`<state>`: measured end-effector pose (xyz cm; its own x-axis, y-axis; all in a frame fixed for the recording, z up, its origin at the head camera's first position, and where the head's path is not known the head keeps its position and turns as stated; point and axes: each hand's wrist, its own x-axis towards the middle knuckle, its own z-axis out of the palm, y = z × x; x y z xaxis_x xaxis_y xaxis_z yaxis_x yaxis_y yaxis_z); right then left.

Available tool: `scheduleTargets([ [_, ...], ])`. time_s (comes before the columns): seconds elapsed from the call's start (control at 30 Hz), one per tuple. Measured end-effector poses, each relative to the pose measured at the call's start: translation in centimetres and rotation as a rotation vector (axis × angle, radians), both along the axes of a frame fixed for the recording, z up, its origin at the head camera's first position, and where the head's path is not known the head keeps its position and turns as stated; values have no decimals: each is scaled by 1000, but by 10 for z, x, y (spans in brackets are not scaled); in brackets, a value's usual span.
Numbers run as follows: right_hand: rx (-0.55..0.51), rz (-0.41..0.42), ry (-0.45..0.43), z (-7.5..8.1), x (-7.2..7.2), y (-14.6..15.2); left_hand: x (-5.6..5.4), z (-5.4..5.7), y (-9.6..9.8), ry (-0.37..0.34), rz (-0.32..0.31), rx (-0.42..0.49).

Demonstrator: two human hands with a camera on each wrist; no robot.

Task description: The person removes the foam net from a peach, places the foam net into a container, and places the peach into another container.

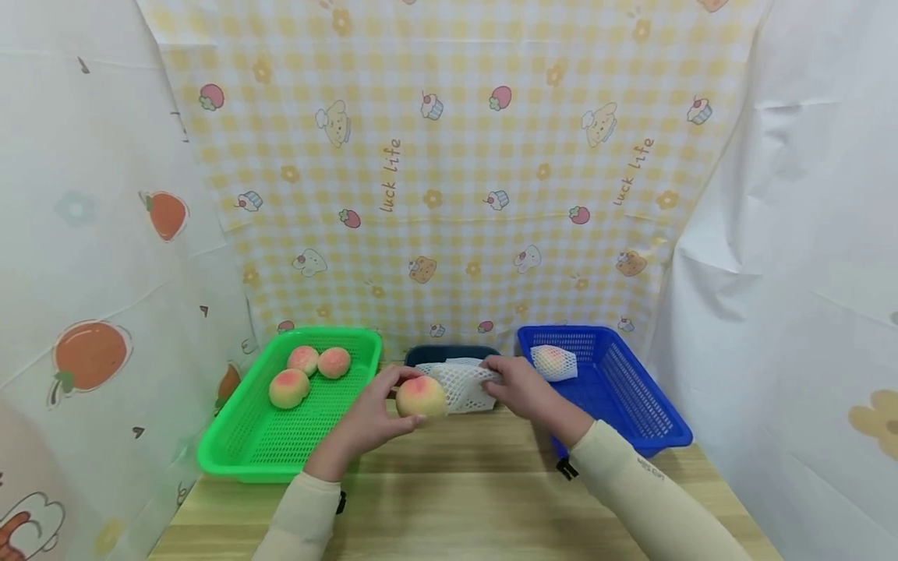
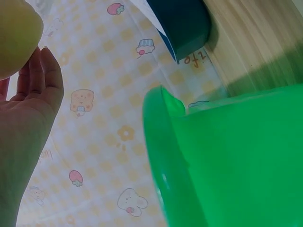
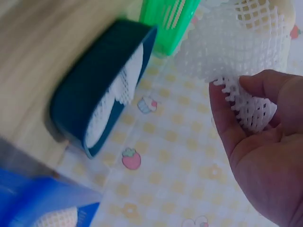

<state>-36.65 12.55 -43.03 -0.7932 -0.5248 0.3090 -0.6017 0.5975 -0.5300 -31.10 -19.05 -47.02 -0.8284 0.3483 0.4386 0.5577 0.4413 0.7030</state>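
Note:
My left hand (image 1: pixel 374 414) grips a yellow and pink peach (image 1: pixel 421 396) between thumb and fingers above the table's middle. A white foam net sleeve (image 1: pixel 464 386) is pinched in my right hand (image 1: pixel 521 387). The sleeve's near end meets the peach and, in the right wrist view, the netting (image 3: pixel 236 40) covers part of the fruit. Behind the hands stands a dark teal box (image 3: pixel 102 71) with more white foam nets (image 3: pixel 102 120) inside it.
On the left, a green basket (image 1: pixel 238 471) contains three bare peaches (image 1: pixel 289 388). A blue basket (image 1: pixel 648 421) on the right holds one peach in a foam net (image 1: pixel 554 362). A checked cloth (image 1: pixel 449 156) hangs behind the wooden table (image 1: pixel 449 499).

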Motion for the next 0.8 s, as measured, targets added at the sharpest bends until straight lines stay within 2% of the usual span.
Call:
scheduleTargets([
  [0.27, 72, -109, 39, 17, -38, -5, 2, 2, -5, -13, 30, -12],
  [0.57, 138, -132, 106, 25, -72, -14, 3, 1, -10, -18, 46, -19],
  [0.8, 181, -160, 180, 29, -90, -20, 4, 2, -12, -32, 52, -14],
])
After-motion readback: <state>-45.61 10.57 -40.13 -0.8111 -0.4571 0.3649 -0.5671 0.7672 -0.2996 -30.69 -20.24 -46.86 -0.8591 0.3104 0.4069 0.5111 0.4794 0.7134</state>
